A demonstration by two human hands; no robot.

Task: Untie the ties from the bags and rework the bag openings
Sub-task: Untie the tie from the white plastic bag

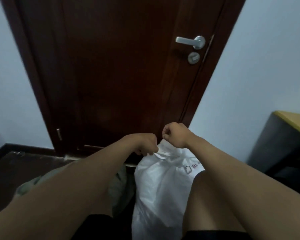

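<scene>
Two hands at 12 o'clock | left hand and right hand pinched white bag neck | tie seemingly not yet undone

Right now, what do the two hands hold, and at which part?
Both the left hand and right hand pinch the white plastic bag at its gathered top.

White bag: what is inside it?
Nothing shows. The white bag is opaque and its gathered top is pinched by the left hand and right hand, so its contents are covered.
</scene>
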